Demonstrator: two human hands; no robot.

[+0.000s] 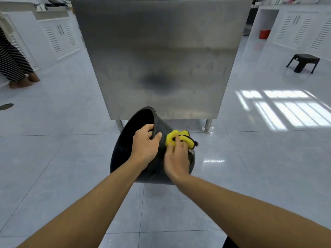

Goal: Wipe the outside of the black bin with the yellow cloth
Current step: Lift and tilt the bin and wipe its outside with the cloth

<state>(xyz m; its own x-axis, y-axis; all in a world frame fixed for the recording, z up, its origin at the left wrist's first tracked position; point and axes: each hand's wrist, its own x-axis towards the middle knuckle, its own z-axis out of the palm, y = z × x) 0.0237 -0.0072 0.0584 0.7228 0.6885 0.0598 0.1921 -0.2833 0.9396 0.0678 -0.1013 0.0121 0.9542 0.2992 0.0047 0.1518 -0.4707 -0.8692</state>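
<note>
The black bin lies tipped on its side on the tiled floor, its open mouth facing left. My left hand grips the bin's rim near the top, fingers curled inside the mouth. My right hand presses the bunched yellow cloth against the bin's outer wall, just right of the rim. Both hands hide much of the wall; the right one is slightly blurred.
A steel cabinet on short legs stands right behind the bin. A black stool and a red bucket are at the far right. A person in striped trousers stands at the far left by white cupboards.
</note>
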